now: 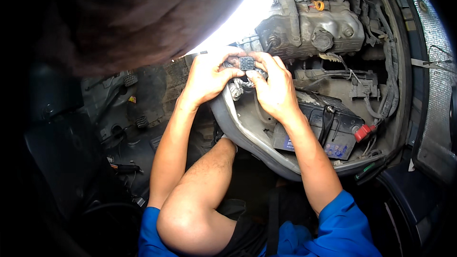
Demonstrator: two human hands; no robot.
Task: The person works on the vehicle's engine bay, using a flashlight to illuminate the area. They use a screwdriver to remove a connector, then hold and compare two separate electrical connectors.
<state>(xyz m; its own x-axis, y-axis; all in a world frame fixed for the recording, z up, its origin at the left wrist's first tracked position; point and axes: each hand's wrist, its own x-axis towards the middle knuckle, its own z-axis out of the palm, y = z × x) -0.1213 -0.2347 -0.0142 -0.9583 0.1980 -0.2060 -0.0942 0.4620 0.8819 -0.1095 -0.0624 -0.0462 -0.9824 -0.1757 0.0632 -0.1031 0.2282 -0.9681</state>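
Between my two hands is a small dark rectangular wiring connector, its face of many square slots turned up toward me. My left hand pinches its left side with thumb and forefinger. From the right, my right hand grips the other side, thumb at the lower corner. Wrapped grey wiring shows just below the connector, by the rim of the engine bay. How the wires join the connector is hidden by my fingers.
A dirty engine with a round cap and a yellow-orange ring lies at the upper right. Below it sits a dark battery beside a red terminal cover. Pedals are at left. A large dark shape with bright glare fills the upper left.
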